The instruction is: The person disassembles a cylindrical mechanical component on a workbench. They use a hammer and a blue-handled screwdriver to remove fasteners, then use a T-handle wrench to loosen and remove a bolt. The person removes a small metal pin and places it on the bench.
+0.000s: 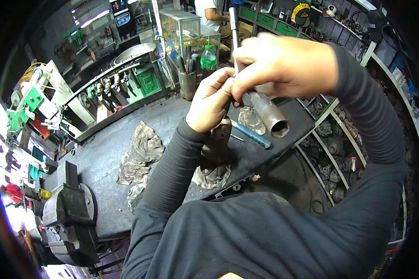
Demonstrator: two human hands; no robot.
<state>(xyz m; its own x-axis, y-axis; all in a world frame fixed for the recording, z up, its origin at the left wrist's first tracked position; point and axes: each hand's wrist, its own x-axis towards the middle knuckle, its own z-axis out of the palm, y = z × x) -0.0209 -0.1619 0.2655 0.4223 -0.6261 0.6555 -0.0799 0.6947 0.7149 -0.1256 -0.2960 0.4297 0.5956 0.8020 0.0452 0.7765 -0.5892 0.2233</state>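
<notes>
My right hand (284, 67) is closed round an upright steel rod with a socket-like top (233, 23). A hollow steel pipe (270, 114) slants down from under that hand, its open end toward me. My left hand (209, 100) is closed at the rod's lower part, fingertips against my right fingers; exactly what it grips is partly hidden. Below it is a dark metal cylindrical body (215, 144). On the dark bench (102, 153) lie a blue-handled tool (253, 135), a thin metal rod (237, 137) and grimy rags (142, 149).
A bench vise (67, 209) is at the left, near hanging tools (109, 95). A tool canister (187, 86) and green bottle (208, 60) stand at the back, with a seated person (207, 14) beyond. Shelves of metal parts (335, 149) line the right side.
</notes>
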